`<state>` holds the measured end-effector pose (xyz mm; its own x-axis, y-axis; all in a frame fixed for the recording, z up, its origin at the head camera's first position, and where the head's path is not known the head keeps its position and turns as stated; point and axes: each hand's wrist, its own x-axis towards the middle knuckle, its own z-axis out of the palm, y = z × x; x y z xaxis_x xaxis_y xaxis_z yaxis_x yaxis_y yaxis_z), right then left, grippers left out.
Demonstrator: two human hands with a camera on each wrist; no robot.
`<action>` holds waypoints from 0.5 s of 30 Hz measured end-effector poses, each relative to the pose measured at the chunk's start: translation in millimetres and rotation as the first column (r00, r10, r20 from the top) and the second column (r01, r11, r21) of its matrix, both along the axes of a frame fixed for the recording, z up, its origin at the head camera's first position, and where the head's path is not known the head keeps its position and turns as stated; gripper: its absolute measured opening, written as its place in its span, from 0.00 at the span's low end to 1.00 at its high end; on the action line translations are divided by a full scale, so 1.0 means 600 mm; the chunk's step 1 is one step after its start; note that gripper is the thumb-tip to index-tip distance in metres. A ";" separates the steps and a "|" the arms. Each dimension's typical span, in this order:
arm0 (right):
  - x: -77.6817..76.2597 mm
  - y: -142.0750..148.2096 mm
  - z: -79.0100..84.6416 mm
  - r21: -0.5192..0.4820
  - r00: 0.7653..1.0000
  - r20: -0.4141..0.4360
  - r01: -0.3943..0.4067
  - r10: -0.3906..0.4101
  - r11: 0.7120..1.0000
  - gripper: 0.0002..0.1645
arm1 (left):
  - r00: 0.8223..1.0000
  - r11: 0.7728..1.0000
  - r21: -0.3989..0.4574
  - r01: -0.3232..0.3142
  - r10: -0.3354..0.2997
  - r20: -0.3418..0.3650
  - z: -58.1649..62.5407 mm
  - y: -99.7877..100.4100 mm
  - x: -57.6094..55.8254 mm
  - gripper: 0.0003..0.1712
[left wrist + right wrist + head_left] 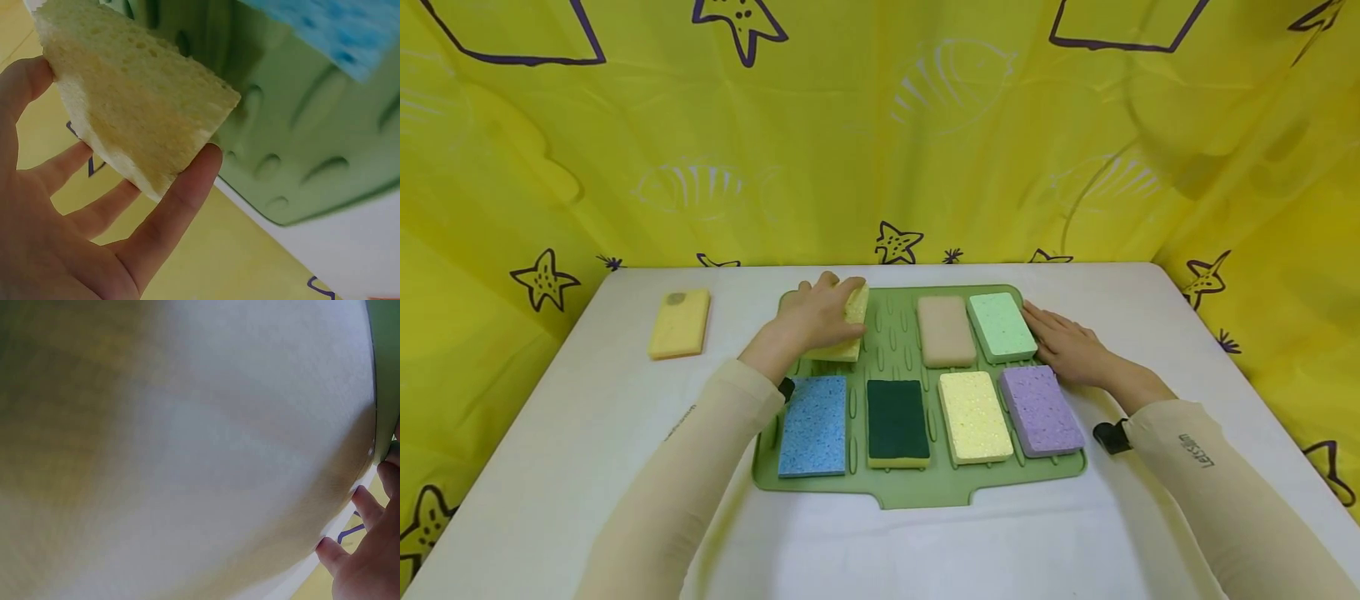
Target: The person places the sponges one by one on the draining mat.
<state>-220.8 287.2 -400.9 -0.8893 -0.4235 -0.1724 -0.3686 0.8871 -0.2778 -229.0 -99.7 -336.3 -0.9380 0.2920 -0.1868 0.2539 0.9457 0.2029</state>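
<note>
My left hand (pixel 822 315) grips a pale yellow sponge (pixel 137 103) by its edges, over the back left of a green ribbed mat (pixel 891 329). In the left wrist view the sponge is tilted, thumb and fingers at its sides. My right hand (pixel 1067 346) rests at the mat's right edge, fingers extended, beside a mint green sponge (pixel 1002 327). A beige sponge (pixel 947 332) lies left of the mint one. Along the front row lie a blue sponge (pixel 813 426), a dark green-topped sponge (pixel 898 421), a speckled cream sponge (pixel 975 417) and a purple sponge (pixel 1041 411).
A yellow sponge (pixel 680 325) with a round dark spot lies on the white table (pixel 587 417), left of the mat. Behind the table and along its sides hangs a yellow curtain (pixel 820 167) printed with stars and fish.
</note>
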 end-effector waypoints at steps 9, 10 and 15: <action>0.002 -0.001 0.003 0.002 1.000 -0.018 -0.002 0.002 1.000 0.35 | 0.998 0.998 0.054 -0.037 0.034 0.055 0.005 0.040 0.001 0.44; 0.002 -0.001 0.003 0.001 1.000 -0.019 -0.002 0.002 1.000 0.35 | 0.997 0.997 0.059 -0.043 0.040 0.061 0.006 0.044 0.001 0.44; 0.003 -0.001 0.005 0.003 1.000 -0.020 -0.003 0.003 1.000 0.34 | 0.994 0.996 0.068 -0.063 0.057 0.089 0.007 0.064 0.000 0.44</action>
